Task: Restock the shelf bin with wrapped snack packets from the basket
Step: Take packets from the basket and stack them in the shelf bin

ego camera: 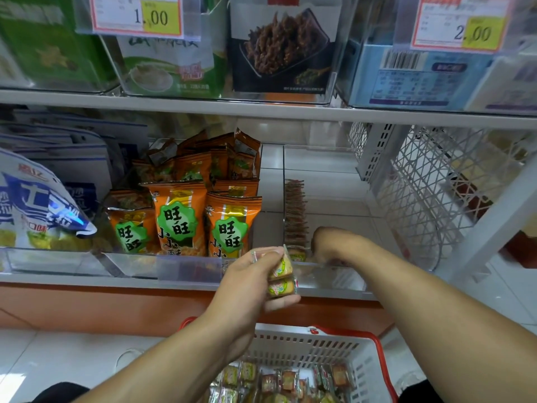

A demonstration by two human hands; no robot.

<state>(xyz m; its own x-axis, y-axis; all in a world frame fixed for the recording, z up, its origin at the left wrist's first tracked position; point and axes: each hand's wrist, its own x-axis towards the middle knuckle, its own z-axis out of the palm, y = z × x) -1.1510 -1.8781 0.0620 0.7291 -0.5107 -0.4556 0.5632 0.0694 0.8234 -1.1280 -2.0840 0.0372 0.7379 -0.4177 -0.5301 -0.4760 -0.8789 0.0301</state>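
My left hand [255,283] holds two small wrapped snack packets [281,277] stacked together, just in front of the clear shelf bin [334,279]. My right hand [327,245] reaches down inside that bin, fingers hidden behind its front wall, beside a packet [296,254] at the bin's front. A row of the same packets [295,210] stands on edge along the bin's left wall. Below, a white basket [316,347] with a red rim holds several more wrapped packets [279,385].
Orange snack bags [180,216] fill the neighbouring bin on the left, with blue-white bags [37,207] further left. A white lattice panel [430,193] stands to the right. The upper shelf carries boxed goods and price tags [136,16].
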